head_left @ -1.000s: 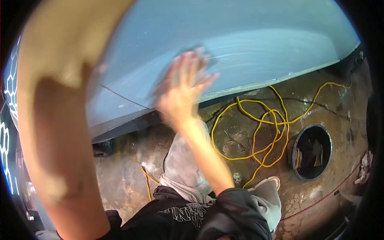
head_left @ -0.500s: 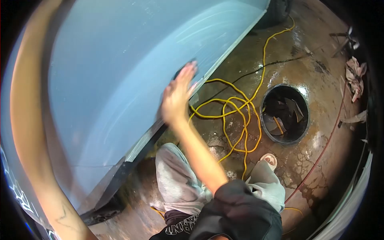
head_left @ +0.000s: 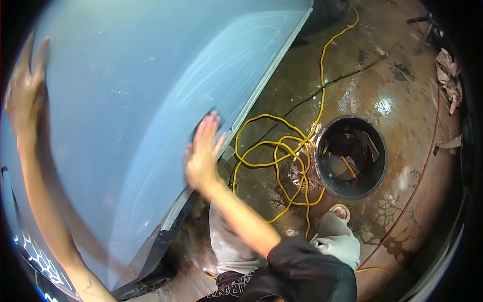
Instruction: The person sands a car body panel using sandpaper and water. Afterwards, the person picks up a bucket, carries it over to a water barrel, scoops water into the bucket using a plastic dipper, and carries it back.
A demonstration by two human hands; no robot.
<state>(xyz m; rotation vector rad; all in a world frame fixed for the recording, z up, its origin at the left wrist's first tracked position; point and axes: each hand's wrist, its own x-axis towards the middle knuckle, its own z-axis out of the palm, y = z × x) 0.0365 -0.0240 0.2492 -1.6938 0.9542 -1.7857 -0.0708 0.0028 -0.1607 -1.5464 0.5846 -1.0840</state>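
Far left, the left hand [head_left: 30,93] is placed at the blue-gray panel [head_left: 126,100], fingers spread, nothing seen held; whether full weight is taken there can't be told. If it is leaned on and the surface is slick, balance could be lost. Mid-frame, the right hand [head_left: 203,161] is laid over a dark pad [head_left: 200,127] on the panel, near its lower edge, fingers straight, thumb apart; hand is blurred, so whether the pad is pinched can't be told. Pad could be slipped out from under the fingers if pressure is uneven. Pale curved marks [head_left: 236,55] are seen up the panel; scoring could be deepened by trapped grit. Panel edge [head_left: 271,70] is close to the right hand: knuckles could be scraped or pad snagged by an overrun. Right of that, looped yellow cord [head_left: 261,165] is laid on wet-looking floor [head_left: 402,126] near the sandaled foot [head_left: 340,212]; a trip could be caused by one step. Black bucket [head_left: 385,158] is set just beside the loops and could be kicked over.
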